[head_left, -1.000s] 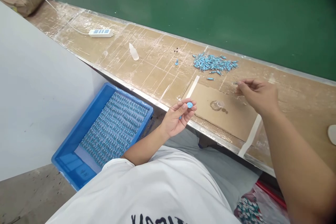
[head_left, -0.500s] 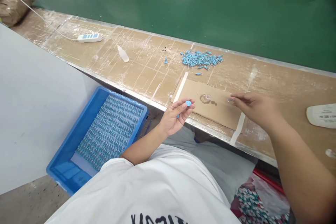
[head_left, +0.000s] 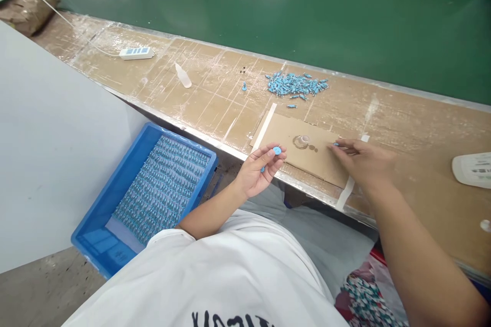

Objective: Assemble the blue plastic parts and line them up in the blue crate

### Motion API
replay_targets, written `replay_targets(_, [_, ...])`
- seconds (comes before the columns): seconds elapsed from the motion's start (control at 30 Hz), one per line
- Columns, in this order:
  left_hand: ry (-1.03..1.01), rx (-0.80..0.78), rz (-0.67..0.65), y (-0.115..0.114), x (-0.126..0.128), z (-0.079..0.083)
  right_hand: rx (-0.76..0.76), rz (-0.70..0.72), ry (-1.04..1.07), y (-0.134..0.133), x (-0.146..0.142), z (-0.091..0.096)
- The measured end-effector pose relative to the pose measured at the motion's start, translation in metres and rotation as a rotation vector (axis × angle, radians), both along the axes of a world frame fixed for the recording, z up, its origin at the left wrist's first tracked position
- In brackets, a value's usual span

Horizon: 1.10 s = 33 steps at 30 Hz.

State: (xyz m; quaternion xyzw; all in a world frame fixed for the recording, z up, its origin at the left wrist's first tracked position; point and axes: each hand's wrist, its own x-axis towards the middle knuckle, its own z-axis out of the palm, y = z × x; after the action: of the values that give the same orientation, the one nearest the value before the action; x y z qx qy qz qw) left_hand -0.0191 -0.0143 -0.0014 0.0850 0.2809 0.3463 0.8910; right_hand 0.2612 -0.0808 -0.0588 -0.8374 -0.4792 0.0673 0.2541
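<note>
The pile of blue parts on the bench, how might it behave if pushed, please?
The pile of blue parts would probably spread rather than move as one, since its pieces look loose. Each is likely light, being small. They may slide easily, as the bench looks glossy.

The blue disc (head_left: 276,150) looks to be of smooth plastic, the cardboard sheet (head_left: 322,167) is matt, the benchtop (head_left: 414,135) shines under a wrinkled clear film (head_left: 207,107) (plastic, as it seems), the crate (head_left: 97,246) is glossy plastic, and the T-shirt (head_left: 238,265) is matt cloth.
</note>
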Motion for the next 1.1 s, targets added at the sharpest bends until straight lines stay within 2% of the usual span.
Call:
replay_targets(0.13, [0.030,-0.031,-0.007,0.001,0.000,0.000,0.098,-0.040,0.030,-0.001,-0.004,-0.001])
replay_targets(0.33, [0.039,-0.039,-0.003,0.001,-0.001,-0.002,0.188,0.000,0.054,-0.003,-0.006,-0.008])
replay_targets(0.47, [0.035,-0.043,0.002,0.002,0.001,-0.005,0.459,-0.078,0.322,0.006,-0.031,0.000])
replay_targets(0.53, [0.021,-0.032,0.011,0.002,0.003,-0.008,0.538,-0.086,0.399,0.014,-0.044,0.005])
replay_targets(0.63, [0.007,-0.016,0.010,0.001,0.005,-0.011,0.532,-0.043,0.330,0.024,-0.056,0.007])
replay_targets(0.8, [-0.011,-0.013,0.008,0.001,0.005,-0.012,0.465,0.051,0.107,0.031,-0.056,0.000])
replay_targets(0.97, [0.005,-0.010,0.006,0.003,0.004,-0.014,0.410,0.100,0.070,0.031,-0.054,-0.005])
replay_targets(1.1, [0.045,-0.054,0.000,0.003,0.005,-0.016,0.572,0.193,-0.018,0.036,-0.052,-0.010])
